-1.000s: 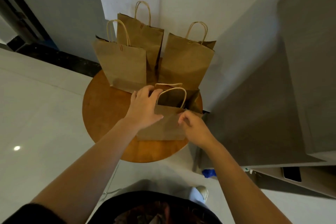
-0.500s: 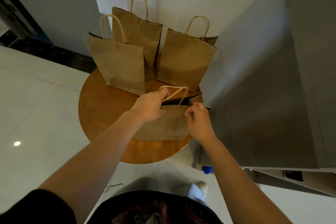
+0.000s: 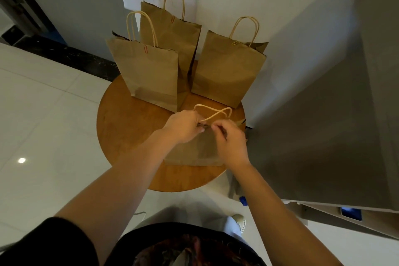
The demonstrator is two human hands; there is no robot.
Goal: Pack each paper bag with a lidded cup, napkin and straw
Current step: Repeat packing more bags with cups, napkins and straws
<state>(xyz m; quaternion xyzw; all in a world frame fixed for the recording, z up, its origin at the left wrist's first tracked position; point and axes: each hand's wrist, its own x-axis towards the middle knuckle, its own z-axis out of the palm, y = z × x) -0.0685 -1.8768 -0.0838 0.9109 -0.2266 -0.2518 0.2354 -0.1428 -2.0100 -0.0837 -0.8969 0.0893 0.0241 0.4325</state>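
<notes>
A brown paper bag [image 3: 200,149] stands near the front of a round wooden table [image 3: 121,119]. My left hand [image 3: 183,126] grips the bag's top edge by its twine handles [image 3: 212,112]. My right hand [image 3: 232,142] pinches the same top edge just to the right; the two hands nearly touch. The bag's mouth is pressed together and its contents are hidden. Behind it stand three more brown bags: left [image 3: 149,73], back middle [image 3: 172,30] and right [image 3: 226,71], each clipped at the top. No cup, napkin or straw shows.
A grey cabinet [image 3: 323,114] stands tight against the table's right side. White walls rise behind the bags. White tiled floor [image 3: 43,125] lies to the left, with a dark doorway strip at the far left. My shoe [image 3: 238,220] shows below the table.
The front bag's mouth went from open to pressed together. Both hands slid along the top edge toward the middle, and the handles were brought together.
</notes>
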